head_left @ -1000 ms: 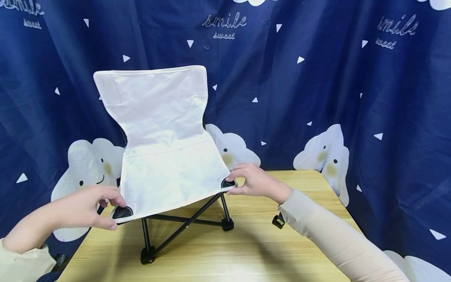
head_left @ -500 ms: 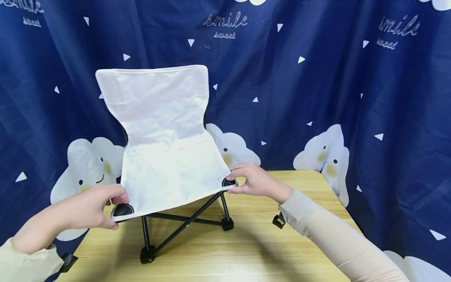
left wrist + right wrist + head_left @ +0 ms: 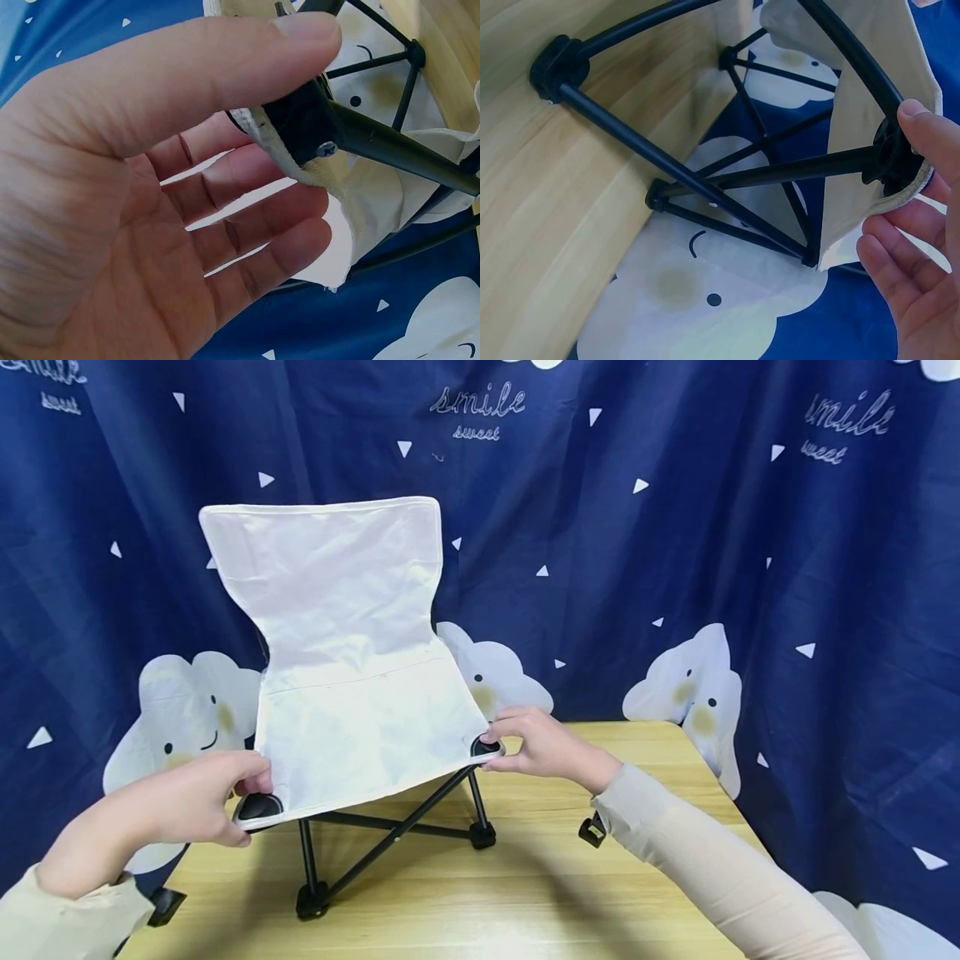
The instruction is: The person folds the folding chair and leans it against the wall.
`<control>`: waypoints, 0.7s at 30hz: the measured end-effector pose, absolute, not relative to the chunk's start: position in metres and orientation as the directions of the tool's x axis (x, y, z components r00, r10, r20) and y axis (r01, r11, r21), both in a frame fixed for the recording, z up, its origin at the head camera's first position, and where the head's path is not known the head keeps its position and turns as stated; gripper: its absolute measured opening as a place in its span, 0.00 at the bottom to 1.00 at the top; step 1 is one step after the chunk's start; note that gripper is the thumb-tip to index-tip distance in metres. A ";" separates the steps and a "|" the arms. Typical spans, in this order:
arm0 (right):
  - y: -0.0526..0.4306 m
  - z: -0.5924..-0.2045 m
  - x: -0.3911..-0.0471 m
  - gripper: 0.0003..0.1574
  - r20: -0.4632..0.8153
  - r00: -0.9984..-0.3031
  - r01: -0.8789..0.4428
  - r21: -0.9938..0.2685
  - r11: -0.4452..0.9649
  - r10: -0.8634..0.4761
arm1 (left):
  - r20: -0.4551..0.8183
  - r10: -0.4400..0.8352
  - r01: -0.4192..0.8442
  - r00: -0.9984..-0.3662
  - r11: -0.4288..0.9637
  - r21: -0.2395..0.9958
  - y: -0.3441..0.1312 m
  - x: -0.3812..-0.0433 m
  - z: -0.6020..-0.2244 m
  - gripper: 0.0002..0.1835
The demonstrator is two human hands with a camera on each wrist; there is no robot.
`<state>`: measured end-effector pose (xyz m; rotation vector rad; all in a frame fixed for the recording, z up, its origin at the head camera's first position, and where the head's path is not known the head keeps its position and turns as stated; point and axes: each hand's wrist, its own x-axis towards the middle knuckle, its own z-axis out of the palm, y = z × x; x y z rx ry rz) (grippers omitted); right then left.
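A small folding chair (image 3: 367, 735) with a white fabric seat and back stands unfolded, its black tube legs (image 3: 397, 831) crossing under the seat. My left hand (image 3: 191, 797) grips the front left seat corner, thumb below and fingers over the black corner patch (image 3: 260, 807). In the left wrist view the thumb lies against the black plastic corner joint (image 3: 300, 124), with the fingers spread along the fabric's other side. At the front right corner my right hand (image 3: 543, 745) pinches the seat between thumb and fingers. The right wrist view shows that corner's black joint (image 3: 894, 159) beside the thumb.
The chair's feet (image 3: 312, 900) rest on a light wooden table (image 3: 637, 893). A dark blue curtain (image 3: 540, 510) with white clouds and triangles hangs close behind and at both sides. A black wrist device (image 3: 167, 906) hangs under the left sleeve.
My left hand has shifted slightly right and closed more snugly over the seat corner, its wrist moving inward. The right hand keeps its hold, and the chair stays nearly still.
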<state>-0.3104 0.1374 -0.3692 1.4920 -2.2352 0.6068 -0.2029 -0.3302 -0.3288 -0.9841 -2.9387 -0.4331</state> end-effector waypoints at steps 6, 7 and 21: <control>0.138 -0.366 -0.311 0.19 0.520 -0.358 -0.931 -0.138 0.337 -0.776 | 0.100 0.578 0.581 -0.810 0.767 0.271 -0.327 -0.203 -0.327 0.29; 0.138 -0.366 -0.310 0.19 0.520 -0.356 -0.932 -0.134 0.337 -0.777 | 0.102 0.579 0.582 -0.809 0.767 0.268 -0.327 -0.203 -0.327 0.29; 0.132 -0.368 -0.308 0.20 0.573 -0.323 -0.939 -0.094 0.331 -0.754 | 0.127 0.581 0.595 -0.804 0.783 0.180 -0.330 -0.207 -0.324 0.21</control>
